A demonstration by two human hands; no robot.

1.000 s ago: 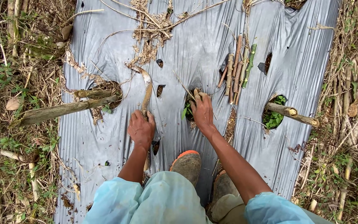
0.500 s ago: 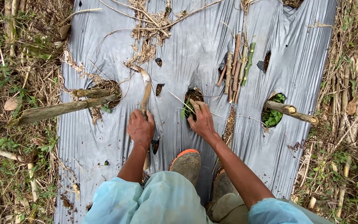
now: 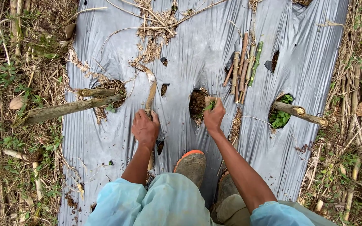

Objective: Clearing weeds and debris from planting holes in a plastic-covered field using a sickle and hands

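Gripping a stick (image 3: 150, 94), left hand (image 3: 145, 127); right hand (image 3: 213, 117) pinching a cutting (image 3: 210, 102) at soil hole (image 3: 197, 104).

In my left hand (image 3: 145, 127) I grip a curved, weathered wooden stick (image 3: 150, 92), its tip reaching away past my knuckles. My right hand (image 3: 213, 117) pinches a short cut stem (image 3: 210, 102) with green bits, just beside a soil-filled hole (image 3: 197, 104).

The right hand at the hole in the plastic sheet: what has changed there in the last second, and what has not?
The right hand drew back slightly toward the near rim of the soil hole, holding a small green sprig. The left hand kept gripping the curved stick; the cuttings bundle stayed put.
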